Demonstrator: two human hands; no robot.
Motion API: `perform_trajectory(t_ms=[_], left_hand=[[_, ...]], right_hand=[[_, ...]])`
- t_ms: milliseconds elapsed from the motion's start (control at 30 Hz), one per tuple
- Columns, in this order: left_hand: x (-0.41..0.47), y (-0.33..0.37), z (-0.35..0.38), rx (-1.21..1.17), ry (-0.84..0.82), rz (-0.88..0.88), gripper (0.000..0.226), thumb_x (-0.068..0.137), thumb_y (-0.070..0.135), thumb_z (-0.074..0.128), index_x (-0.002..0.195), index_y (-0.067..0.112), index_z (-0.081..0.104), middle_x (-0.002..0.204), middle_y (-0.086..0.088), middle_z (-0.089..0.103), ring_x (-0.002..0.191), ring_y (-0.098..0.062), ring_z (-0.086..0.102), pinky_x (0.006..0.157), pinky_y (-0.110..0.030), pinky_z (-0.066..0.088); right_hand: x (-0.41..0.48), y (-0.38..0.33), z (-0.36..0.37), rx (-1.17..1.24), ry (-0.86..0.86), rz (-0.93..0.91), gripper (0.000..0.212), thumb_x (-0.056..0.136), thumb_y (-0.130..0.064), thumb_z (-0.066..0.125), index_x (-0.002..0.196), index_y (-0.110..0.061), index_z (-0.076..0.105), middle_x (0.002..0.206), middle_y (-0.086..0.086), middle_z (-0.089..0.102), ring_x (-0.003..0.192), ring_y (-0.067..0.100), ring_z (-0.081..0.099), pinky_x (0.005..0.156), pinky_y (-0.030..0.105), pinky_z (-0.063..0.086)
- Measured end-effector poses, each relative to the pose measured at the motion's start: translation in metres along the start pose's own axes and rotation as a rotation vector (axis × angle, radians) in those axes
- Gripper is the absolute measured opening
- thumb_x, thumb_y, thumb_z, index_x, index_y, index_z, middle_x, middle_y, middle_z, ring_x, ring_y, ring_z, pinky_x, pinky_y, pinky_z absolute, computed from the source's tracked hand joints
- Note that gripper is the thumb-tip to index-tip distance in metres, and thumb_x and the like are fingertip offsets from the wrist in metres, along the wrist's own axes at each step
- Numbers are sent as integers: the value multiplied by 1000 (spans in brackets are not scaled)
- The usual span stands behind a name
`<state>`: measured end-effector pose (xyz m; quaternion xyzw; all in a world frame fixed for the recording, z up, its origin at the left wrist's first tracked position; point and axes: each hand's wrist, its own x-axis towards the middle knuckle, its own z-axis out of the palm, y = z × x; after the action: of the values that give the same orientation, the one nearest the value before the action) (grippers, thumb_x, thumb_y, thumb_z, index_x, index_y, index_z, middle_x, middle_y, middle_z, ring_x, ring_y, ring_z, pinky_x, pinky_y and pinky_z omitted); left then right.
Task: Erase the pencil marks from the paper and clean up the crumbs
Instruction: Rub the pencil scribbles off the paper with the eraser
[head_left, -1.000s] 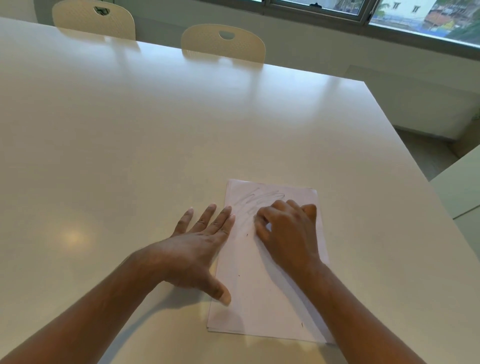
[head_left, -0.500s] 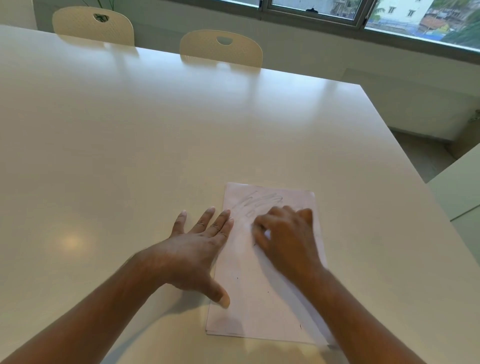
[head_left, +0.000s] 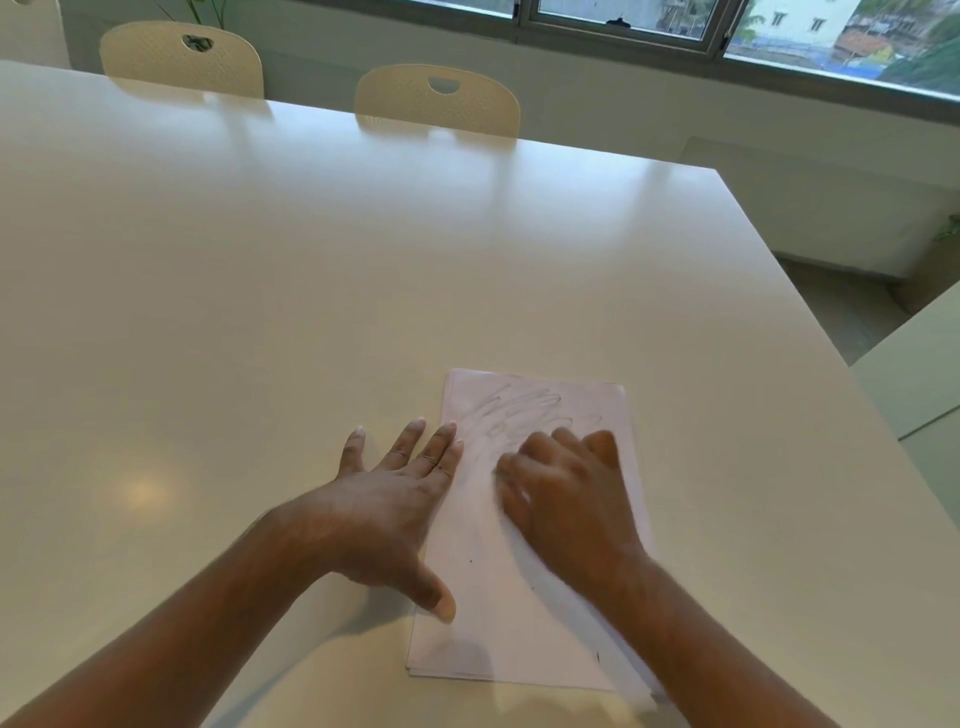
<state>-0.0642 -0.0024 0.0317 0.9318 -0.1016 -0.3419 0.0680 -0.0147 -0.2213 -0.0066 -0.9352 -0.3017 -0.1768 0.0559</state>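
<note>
A white sheet of paper (head_left: 498, 623) lies on the table near its front right part. Faint grey pencil marks (head_left: 519, 410) cross its top end, and a few dark specks (head_left: 471, 561) dot the lower half. My left hand (head_left: 395, 499) lies flat with straight fingers, pressing on the sheet's left edge. My right hand (head_left: 569, 499) is curled on the paper just below the marks and is blurred. It pinches a small white eraser (head_left: 523, 500), which its fingers almost wholly hide.
The large cream table (head_left: 260, 312) stretches far to the left and back. Two cream chairs (head_left: 439, 98) stand at its far edge under a window. The table's right edge runs close to the paper, and a second table (head_left: 919, 374) stands beyond a gap.
My right hand has slid a little toward me over the paper, away from the pencil marks, and is now blurred. My left hand has stayed flat on the sheet's left edge.
</note>
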Motion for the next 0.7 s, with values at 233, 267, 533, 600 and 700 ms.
perform_trajectory(t_ms=[233,267,533,600,700], left_hand=[[0,2,-1,14,-15,-23,156,68,83,77,155,26,-40,159,16,-50,146,-15,-48,119,-73,-20],[0,3,-2,14,-16,-29,156,68,82,77,155,26,-39,159,15,-50,147,-15,-48,119,-73,-20],[0,8,-6,51,-39,-45,157,69,81,78,157,22,-37,160,11,-49,148,-18,-46,119,-75,-18],[0,9,-7,63,-41,-48,156,70,81,77,157,22,-38,160,10,-49,148,-19,-46,118,-75,-19],[0,12,-9,81,-44,-59,154,72,79,77,157,20,-37,162,7,-47,149,-22,-45,117,-75,-22]], right_hand=[[27,61,4,-92,7,277,26,95,-36,56,75,-26,71,81,-7,69,83,19,63,75,39,30],[24,50,2,-63,4,248,25,94,-35,58,74,-26,70,80,-7,68,83,20,63,75,39,31],[15,46,5,-97,63,200,26,95,-37,59,73,-25,68,77,-7,68,80,20,62,74,38,28],[23,59,4,-96,32,284,28,96,-38,56,75,-26,71,80,-8,69,82,19,62,74,37,24],[15,34,2,3,12,210,23,92,-35,60,74,-26,70,79,-8,69,82,19,62,75,39,29]])
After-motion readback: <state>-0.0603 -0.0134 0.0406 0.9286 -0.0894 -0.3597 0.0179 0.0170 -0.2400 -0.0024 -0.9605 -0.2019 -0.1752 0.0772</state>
